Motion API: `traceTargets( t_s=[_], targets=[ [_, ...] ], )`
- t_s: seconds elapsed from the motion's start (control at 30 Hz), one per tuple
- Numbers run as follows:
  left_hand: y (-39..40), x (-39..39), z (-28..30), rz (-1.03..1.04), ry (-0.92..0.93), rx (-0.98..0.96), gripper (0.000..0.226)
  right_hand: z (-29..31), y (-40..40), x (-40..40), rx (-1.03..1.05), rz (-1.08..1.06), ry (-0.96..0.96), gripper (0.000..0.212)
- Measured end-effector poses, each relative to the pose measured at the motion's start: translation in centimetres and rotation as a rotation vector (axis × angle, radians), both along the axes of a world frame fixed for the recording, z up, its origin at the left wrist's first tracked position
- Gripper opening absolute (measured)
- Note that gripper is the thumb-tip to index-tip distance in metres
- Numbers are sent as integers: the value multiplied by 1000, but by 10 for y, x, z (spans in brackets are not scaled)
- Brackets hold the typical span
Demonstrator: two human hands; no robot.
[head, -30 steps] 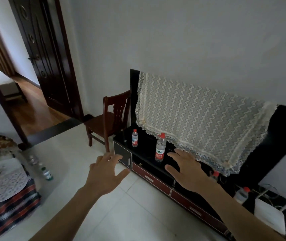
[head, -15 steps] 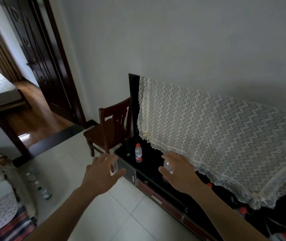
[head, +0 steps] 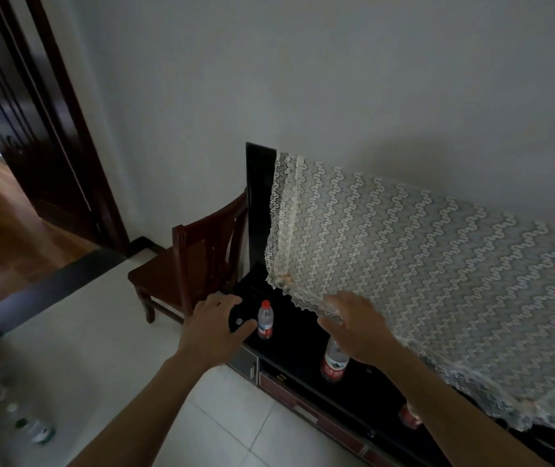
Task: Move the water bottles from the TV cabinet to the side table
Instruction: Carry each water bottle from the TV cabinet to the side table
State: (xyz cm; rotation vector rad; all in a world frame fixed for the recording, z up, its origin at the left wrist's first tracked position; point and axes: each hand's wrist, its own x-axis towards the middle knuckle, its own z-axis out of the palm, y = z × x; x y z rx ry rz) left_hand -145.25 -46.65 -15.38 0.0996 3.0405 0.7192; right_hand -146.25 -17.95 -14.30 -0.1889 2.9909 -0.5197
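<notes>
Reaching out over a black TV cabinet [head: 303, 362], a person extends both bare hands toward two red-capped water bottles standing upright on its glossy top. The left hand [head: 217, 326] hovers with fingers spread and relaxed, gripping nothing, just left of the small bottle [head: 265, 319] and not touching it. The right hand [head: 358, 332], also loose-fingered and empty, hangs directly above the big bottle [head: 335, 364], hiding its cap; whether it touches the bottle cannot be told. A third red-labelled bottle [head: 409, 416] shows partly behind the right forearm, farther along the cabinet. A lace cloth [head: 437, 281] drapes the TV behind the hands. A dark wooden chair [head: 198, 261] stands against the cabinet's left end, on the pale tiled floor [head: 235, 426]. Several blurred bottles [head: 37, 431] sit at the lower left edge.
</notes>
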Motion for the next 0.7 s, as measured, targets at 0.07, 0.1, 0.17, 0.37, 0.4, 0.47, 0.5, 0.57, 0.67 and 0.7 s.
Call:
traceTargets(
  t_s=[0.07,0.1,0.17,0.37,0.4,0.47,0.5,0.57,0.67,0.7],
  targets=[
    [-13,-29,-3,-44,24,1,97,1,-14,-18,17,-41,-15,93],
    [-19,-44,-6,-66,28,0,98,-1,-20,-27,20,-54,-26,88],
    [-30,-71,-15,-91,19,-6,99,-7,-30,-43,41,-57,-45,75],
    [-35,-127,-41,-170,-81,41,67,-44,-42,-88,53,-55,-146,84],
    [-35,-141,-48,-187,-106,39,69,-52,-42,-102,45,-68,-149,101],
    [-35,-168,-59,-180,-146,38,86,-68,-41,-130,45,-82,-159,117],
    [-34,-182,-67,-171,-155,26,95,-75,-41,-144,37,-87,-172,110],
    [-30,-208,-79,-167,-169,-7,95,-88,-41,-168,11,-99,-201,81],
    [-19,-245,-80,-188,-227,21,68,-108,-39,-198,5,-121,-261,64],
    [-16,-258,-81,-197,-229,35,60,-113,-38,-206,-2,-129,-278,66]
  ],
)
